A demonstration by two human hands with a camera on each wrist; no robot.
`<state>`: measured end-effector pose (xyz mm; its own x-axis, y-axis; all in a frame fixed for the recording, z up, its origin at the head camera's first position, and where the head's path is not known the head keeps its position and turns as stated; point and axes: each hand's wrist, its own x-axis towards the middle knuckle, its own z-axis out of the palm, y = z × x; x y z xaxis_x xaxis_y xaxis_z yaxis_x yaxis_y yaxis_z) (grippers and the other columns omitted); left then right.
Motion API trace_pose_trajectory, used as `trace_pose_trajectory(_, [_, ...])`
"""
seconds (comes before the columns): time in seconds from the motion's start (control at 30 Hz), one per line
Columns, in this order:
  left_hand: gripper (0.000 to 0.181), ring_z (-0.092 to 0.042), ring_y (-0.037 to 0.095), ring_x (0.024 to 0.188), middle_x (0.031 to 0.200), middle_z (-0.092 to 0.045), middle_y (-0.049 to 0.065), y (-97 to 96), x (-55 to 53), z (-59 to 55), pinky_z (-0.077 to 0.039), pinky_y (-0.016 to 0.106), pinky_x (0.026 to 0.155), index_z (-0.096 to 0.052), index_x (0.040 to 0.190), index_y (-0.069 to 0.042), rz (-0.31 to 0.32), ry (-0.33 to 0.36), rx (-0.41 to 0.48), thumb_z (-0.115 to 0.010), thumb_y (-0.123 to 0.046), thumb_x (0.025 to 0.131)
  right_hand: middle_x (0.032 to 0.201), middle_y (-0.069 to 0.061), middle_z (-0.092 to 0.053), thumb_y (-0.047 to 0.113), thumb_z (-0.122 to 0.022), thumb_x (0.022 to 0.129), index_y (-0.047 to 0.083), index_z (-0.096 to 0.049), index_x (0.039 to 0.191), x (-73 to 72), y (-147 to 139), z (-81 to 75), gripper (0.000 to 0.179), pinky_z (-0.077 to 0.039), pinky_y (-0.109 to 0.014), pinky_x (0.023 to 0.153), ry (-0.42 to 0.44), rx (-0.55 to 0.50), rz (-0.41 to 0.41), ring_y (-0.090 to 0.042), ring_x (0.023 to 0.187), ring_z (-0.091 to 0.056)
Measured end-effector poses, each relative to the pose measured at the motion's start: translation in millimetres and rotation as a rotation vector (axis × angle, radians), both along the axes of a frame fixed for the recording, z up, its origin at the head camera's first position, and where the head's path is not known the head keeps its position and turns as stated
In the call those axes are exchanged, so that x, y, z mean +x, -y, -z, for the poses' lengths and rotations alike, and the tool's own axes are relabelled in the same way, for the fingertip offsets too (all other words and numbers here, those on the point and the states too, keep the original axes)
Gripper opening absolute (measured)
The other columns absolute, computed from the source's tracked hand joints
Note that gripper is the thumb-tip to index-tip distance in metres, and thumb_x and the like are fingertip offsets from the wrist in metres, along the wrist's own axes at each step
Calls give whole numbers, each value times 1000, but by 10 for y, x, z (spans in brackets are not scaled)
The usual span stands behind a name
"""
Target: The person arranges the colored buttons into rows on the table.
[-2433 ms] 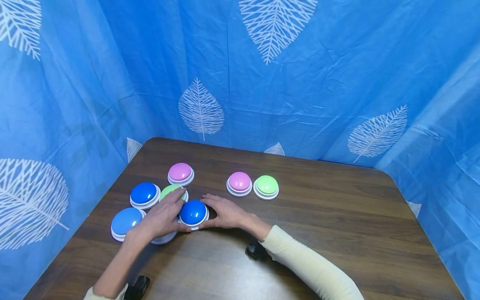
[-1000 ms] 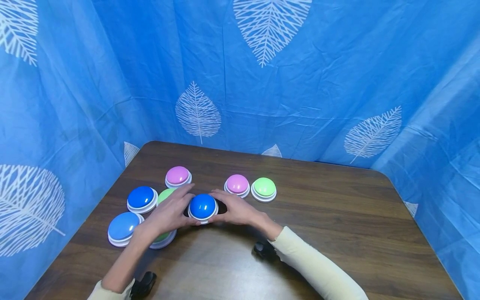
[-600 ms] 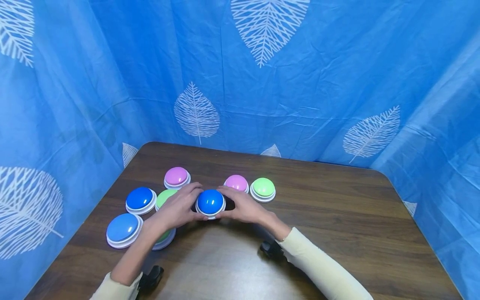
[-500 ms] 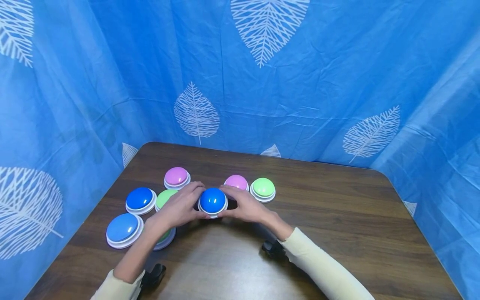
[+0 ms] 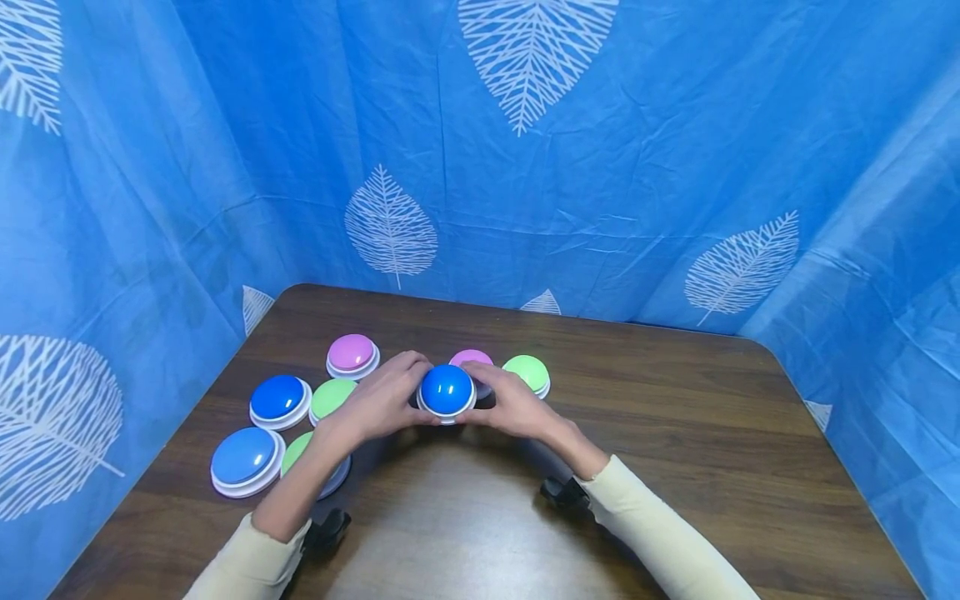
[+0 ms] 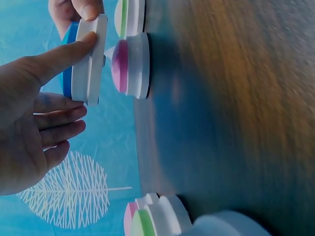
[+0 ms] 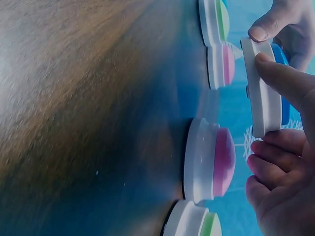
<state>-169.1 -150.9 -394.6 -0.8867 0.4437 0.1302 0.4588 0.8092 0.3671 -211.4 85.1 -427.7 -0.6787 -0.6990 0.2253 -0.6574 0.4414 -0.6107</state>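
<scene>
Both hands hold one blue push button [image 5: 447, 390] with a white round base, lifted above the wooden table [image 5: 675, 433]. My left hand [image 5: 386, 398] grips its left side, thumb on the near side of the base and fingers at the far side. The right hand [image 5: 517, 407] grips the opposite side in the same way. In the left wrist view the white base [image 6: 88, 64] stands apart from the tabletop. Just behind the held button is a pink button [image 5: 471, 357], partly hidden by it and the right hand. A green button [image 5: 527, 372] sits right of that pink one.
On the left of the table stand a pink button [image 5: 351, 352], a dark blue button [image 5: 277, 397], a lighter blue button [image 5: 243, 456] and two green buttons, one [image 5: 332, 397] behind the other [image 5: 300, 450]. A blue leaf-patterned curtain [image 5: 615, 167] surrounds the table.
The two hands have raised the blue button and carried it rightward and away, from beside the left-hand cluster to in front of the pink button. The other buttons stay in place.
</scene>
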Motion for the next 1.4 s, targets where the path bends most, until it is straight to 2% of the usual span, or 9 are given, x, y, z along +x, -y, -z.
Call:
trace_pose_trajectory(0.3, [75, -57, 26, 115, 124, -58, 11, -148, -106, -7, -51, 46, 96, -59, 130, -5, 9, -5, -27, -88, -43, 73, 137, -4, -57, 34, -83, 81, 11, -53, 141, -4, -162, 15, 71, -42, -45, 105, 33, 13, 97, -22, 125, -54])
trace_pose_trajectory(0.43, [77, -57, 26, 115, 125, -57, 11, -171, -123, -10, -51, 47, 96, -58, 131, -5, 3, 7, -32, -88, -43, 72, 140, -6, -55, 36, -81, 83, 10, -51, 142, -6, -196, 24, 72, -40, -48, 107, 55, 16, 107, -24, 129, -51])
trace_pose_trajectory(0.67, [76, -57, 25, 114, 124, -57, 10, -233, -166, -1, -52, 46, 94, -58, 131, -5, 17, 18, 11, -89, -41, 72, 144, -8, -52, 35, -82, 82, 10, -51, 143, -6, -283, 21, 73, -38, -49, 108, 65, -6, 142, -25, 133, -47])
trace_pose_trajectory(1.0, [76, -55, 26, 119, 128, -56, 10, -433, -252, 9, -50, 47, 97, -56, 134, -7, 29, 48, 15, -87, -42, 74, 145, -8, -51, 35, -81, 84, 14, -51, 144, 13, -486, 26, 71, -38, -56, 106, 79, -32, 192, -28, 133, -46])
trace_pose_trajectory(1.13, [77, -55, 24, 120, 128, -56, 9, -514, -297, 24, -49, 45, 98, -55, 137, -9, 51, 43, 9, -86, -44, 75, 145, -9, -51, 37, -81, 83, 16, -53, 143, 24, -573, 24, 70, -37, -59, 106, 81, -43, 221, -30, 134, -46])
trace_pose_trajectory(1.4, [73, -56, 20, 115, 124, -57, 6, -655, -357, 14, -49, 40, 99, -57, 133, -8, 78, 25, 8, -85, -45, 76, 145, -10, -51, 39, -81, 82, 15, -52, 144, 34, -722, 15, 72, -40, -58, 104, 73, -51, 249, -32, 133, -47])
